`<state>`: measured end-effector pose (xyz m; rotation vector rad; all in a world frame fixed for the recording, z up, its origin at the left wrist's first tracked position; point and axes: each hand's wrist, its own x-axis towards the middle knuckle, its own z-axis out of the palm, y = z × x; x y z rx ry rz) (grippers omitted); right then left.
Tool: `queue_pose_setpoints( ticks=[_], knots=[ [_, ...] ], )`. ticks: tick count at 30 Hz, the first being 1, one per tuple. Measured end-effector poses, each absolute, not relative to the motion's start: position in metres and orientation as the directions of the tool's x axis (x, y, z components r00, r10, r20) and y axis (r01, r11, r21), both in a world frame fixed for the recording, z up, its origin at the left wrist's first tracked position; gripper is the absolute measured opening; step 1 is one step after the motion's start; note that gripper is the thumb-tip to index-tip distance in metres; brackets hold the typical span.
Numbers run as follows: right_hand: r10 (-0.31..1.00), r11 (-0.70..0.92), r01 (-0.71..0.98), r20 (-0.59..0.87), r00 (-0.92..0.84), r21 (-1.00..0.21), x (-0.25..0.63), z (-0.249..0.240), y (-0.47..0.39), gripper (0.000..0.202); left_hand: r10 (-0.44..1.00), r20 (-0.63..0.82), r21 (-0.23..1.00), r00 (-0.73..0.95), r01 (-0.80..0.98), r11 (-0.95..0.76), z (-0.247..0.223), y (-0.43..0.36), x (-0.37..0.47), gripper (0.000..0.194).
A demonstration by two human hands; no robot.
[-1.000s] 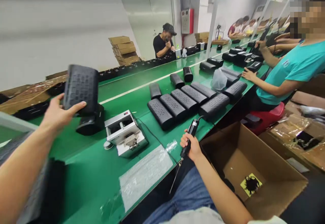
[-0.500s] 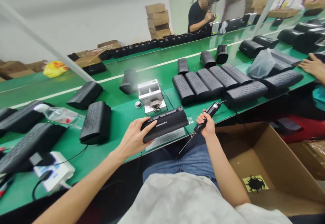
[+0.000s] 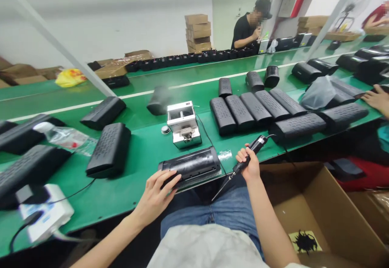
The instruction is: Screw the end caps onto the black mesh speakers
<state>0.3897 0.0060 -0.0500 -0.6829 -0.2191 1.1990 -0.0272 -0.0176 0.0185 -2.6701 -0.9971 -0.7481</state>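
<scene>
At the table's front edge lies a black speaker (image 3: 194, 163), its perforated grille facing up. My left hand (image 3: 159, 191) grips its left end, the fingers over the casing; the thumb is partly hidden. To the right, my right hand (image 3: 249, 164) is wrapped round a black electric screwdriver (image 3: 257, 146), with its long thin bit slanting down and left past the table edge, apart from the speaker. Just behind the speaker stands a white and silver box-like screw feeder (image 3: 184, 124), with a small round metal piece (image 3: 165, 129) beside it.
Several black speaker casings (image 3: 243, 110) stand in a row at right; others (image 3: 109, 150) lie at left near a plastic bottle (image 3: 67, 136) and a white power strip (image 3: 45, 211). A cardboard box (image 3: 322, 195) sits at my right. A co-worker's hand (image 3: 377, 97) shows far right.
The speaker has been turned and lowered, so its grille now faces up where lettering showed before. My left hand has moved down with it. My right hand still holds the screwdriver.
</scene>
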Motion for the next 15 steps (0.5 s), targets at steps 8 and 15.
queue_pose_setpoints(
  ticks=[8,15],
  knots=[
    [0.923,0.199,-0.835,-0.19,0.336,-0.513,0.38,-0.055,0.011,0.038,0.616,0.579,0.275,0.534,0.584,-0.764,0.132,0.097,0.076,0.047],
    [0.908,0.232,-0.845,-0.203,0.366,-0.482,0.367,-0.042,0.023,0.056,0.778,0.517,0.754,0.356,0.24,-0.611,0.198,0.3,0.296,0.052]
  ],
)
